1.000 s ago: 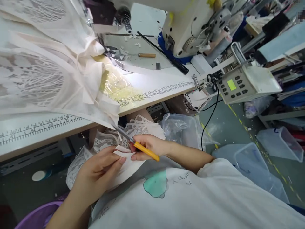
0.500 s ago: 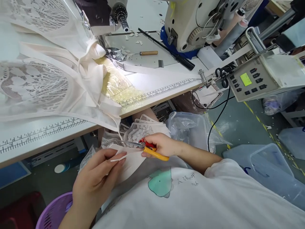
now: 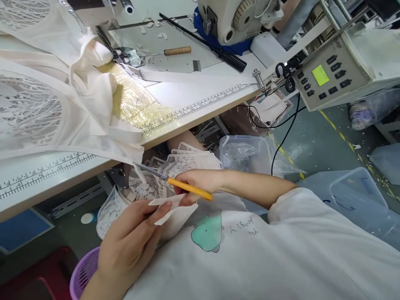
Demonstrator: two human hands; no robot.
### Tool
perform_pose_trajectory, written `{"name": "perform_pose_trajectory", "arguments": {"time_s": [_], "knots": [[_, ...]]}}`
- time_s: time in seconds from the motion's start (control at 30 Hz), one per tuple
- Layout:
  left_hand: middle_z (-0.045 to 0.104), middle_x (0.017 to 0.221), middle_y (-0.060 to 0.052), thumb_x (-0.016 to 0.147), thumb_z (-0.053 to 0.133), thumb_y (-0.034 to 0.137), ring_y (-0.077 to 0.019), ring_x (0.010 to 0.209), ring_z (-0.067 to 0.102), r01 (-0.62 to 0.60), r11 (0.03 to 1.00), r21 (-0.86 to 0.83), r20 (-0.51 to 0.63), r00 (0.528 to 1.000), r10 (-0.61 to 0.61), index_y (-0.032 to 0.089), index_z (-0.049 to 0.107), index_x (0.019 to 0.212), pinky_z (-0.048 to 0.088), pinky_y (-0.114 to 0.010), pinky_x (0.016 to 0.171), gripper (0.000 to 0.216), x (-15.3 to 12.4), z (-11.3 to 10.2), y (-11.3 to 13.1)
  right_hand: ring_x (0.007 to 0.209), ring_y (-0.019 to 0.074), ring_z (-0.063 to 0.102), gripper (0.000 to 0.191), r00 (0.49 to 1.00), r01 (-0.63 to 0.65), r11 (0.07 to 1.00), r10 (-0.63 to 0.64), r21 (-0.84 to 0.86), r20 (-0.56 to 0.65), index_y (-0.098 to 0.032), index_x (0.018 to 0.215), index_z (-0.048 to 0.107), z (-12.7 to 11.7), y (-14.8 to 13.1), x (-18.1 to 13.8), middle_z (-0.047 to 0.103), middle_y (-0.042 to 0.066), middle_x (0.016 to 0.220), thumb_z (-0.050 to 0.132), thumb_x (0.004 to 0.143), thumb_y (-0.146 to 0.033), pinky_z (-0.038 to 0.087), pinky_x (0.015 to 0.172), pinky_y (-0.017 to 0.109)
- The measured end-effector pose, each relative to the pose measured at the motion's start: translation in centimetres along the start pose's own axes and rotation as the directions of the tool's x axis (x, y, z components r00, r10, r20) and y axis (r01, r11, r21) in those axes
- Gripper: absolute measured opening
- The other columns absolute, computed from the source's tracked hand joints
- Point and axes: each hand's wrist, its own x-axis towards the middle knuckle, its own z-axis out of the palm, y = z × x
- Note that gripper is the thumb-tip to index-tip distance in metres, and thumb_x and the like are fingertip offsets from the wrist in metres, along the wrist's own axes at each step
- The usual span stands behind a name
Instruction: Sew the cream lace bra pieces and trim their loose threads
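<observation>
My left hand is closed, pinching a piece of white fabric whose folded ends stick out past the fingertips. My right hand grips a pair of scissors by the yellow handle. The scissors' metal blades point up and left, towards a white strap hanging over the table edge; whether they touch it I cannot tell. The right fingers also lie against the white fabric, partly hidden behind the handle. Beneath the hands, white lace pieces rest on my lap. A white lace garment spreads over the table above.
A ruler scale runs along the table's front edge. A sewing machine, a wooden-handled tool and a black rod are behind it. The control box stands right, a clear bin below, a purple basket lower left.
The scissors have turned in my right hand and moved up from the fabric, their blades now pointing at the table edge. The fabric's ends stand apart. The whole view has shifted.
</observation>
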Motion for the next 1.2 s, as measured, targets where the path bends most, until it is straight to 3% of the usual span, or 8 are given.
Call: {"name": "perform_pose_trajectory", "arguments": {"time_s": [0.13, 0.23, 0.3, 0.43, 0.53, 0.63, 0.83, 1.2], "knots": [[0.064, 0.070, -0.001, 0.084, 0.048, 0.013, -0.0127, 0.062, 0.062, -0.067, 0.997, -0.043, 0.008, 0.998, 0.068, 0.026, 0.069, 0.097, 0.050, -0.018, 0.059, 0.028, 1.4, 0.9, 1.1, 0.071, 0.0151, 0.053, 0.030, 0.964, -0.125, 0.896, 0.008, -0.426, -0.265, -0.019, 0.074, 0.044, 0.2, -0.1, 0.9, 0.056, -0.001, 0.078, 0.071, 0.064, -0.014, 0.038, 0.057, 0.023], [0.065, 0.073, 0.001, 0.084, 0.049, 0.016, -0.0102, 0.061, 0.061, 0.045, 0.998, -0.045, 0.006, 0.999, -0.045, 0.028, 0.069, 0.093, 0.046, -0.016, 0.053, 0.025, 0.9, 1.1, 0.8, 0.077, 0.0168, 0.054, 0.031, 0.956, -0.127, 0.921, 0.015, -0.367, -0.293, -0.019, 0.078, 0.046, 0.2, 0.5, 0.5, 0.058, 0.001, 0.084, 0.073, 0.063, -0.015, 0.040, 0.062, 0.024], [0.066, 0.081, 0.003, 0.084, 0.054, 0.021, -0.0091, 0.064, 0.061, 0.254, 0.965, -0.060, 0.034, 0.967, -0.252, 0.030, 0.069, 0.090, 0.043, -0.015, 0.050, 0.019, 0.2, 1.2, 0.5, 0.073, 0.0145, 0.053, 0.032, 0.969, -0.036, 0.985, -0.007, -0.168, -0.249, -0.018, 0.079, 0.047, 0.3, 1.3, -0.2, 0.057, 0.000, 0.082, 0.075, 0.064, -0.022, 0.041, 0.062, 0.024], [0.063, 0.077, 0.006, 0.079, 0.060, 0.037, -0.0080, 0.054, 0.054, 0.691, 0.693, -0.204, 0.042, 0.713, -0.699, 0.030, 0.064, 0.104, 0.043, -0.018, 0.053, 0.027, -0.2, 1.4, 0.5, 0.071, 0.0106, 0.052, 0.053, 0.966, 0.224, 0.907, -0.160, 0.356, -0.201, -0.017, 0.087, 0.050, 0.9, 2.9, -1.6, 0.055, -0.001, 0.084, 0.081, 0.055, -0.046, 0.043, 0.063, 0.024], [0.056, 0.068, 0.008, 0.071, 0.066, 0.042, -0.0072, 0.045, 0.046, 0.786, 0.484, -0.384, 0.085, 0.552, -0.829, 0.025, 0.051, 0.120, 0.040, -0.020, 0.045, 0.054, 0.5, 1.6, 0.9, 0.059, 0.0068, 0.045, 0.062, 0.969, 0.206, 0.882, -0.124, 0.424, -0.213, -0.018, 0.085, 0.048, 1.6, 3.3, -2.1, 0.048, -0.007, 0.069, 0.084, 0.047, -0.052, 0.038, 0.055, 0.021], [0.054, 0.065, 0.009, 0.070, 0.067, 0.041, -0.0066, 0.046, 0.046, 0.775, 0.379, -0.506, 0.094, 0.487, -0.869, 0.024, 0.046, 0.123, 0.036, -0.018, 0.043, 0.060, 1.0, 1.6, 1.2, 0.053, 0.0056, 0.037, 0.056, 0.955, 0.184, 0.908, -0.074, 0.377, -0.288, -0.019, 0.079, 0.045, 2.2, 3.3, -2.2, 0.042, -0.009, 0.061, 0.079, 0.054, -0.056, 0.033, 0.050, 0.020], [0.056, 0.067, 0.007, 0.070, 0.068, 0.035, -0.0083, 0.054, 0.052, 0.721, 0.380, -0.579, 0.070, 0.509, -0.858, 0.023, 0.047, 0.117, 0.040, -0.019, 0.048, 0.053, 0.5, 1.6, 0.6, 0.052, 0.0071, 0.032, 0.051, 0.845, 0.259, 0.949, -0.134, 0.177, -0.517, -0.020, 0.064, 0.041, 2.8, 3.5, -1.8, 0.036, -0.007, 0.057, 0.072, 0.061, -0.059, 0.029, 0.049, 0.021], [0.062, 0.073, 0.001, 0.069, 0.068, 0.036, -0.0149, 0.072, 0.058, 0.705, 0.326, -0.630, 0.085, 0.480, -0.873, 0.022, 0.058, 0.076, 0.047, -0.024, 0.062, 0.019, 0.5, 1.7, 0.6, 0.074, 0.0168, 0.056, 0.029, 0.728, 0.458, 0.888, -0.341, 0.051, -0.595, -0.020, 0.070, 0.046, 3.3, 3.7, -1.5, 0.060, 0.005, 0.078, 0.062, 0.078, -0.043, 0.045, 0.074, 0.031]]}}
